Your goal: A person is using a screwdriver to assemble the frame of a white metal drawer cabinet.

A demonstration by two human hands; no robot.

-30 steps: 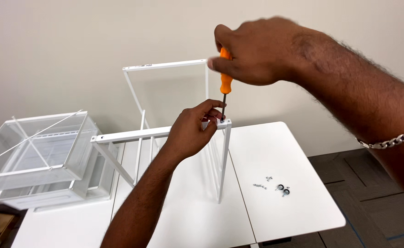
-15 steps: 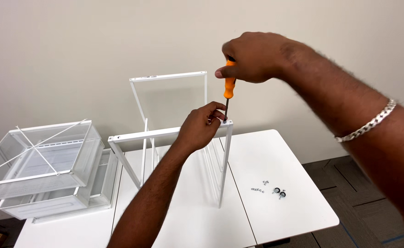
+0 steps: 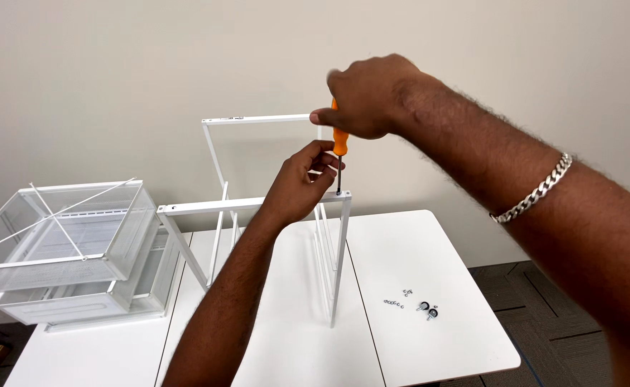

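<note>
At centre frame, the right hand (image 3: 368, 97) grips an orange screwdriver (image 3: 339, 147) upright over the white wire frame (image 3: 257, 206) corner; the left hand (image 3: 302, 183) pinches its shaft. Keeping it vertical should help.

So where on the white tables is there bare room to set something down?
Free: the right table behind the small screws, and the near middle top in front of the white frame. Crowded: the left, under the stacked mesh drawers.
</note>
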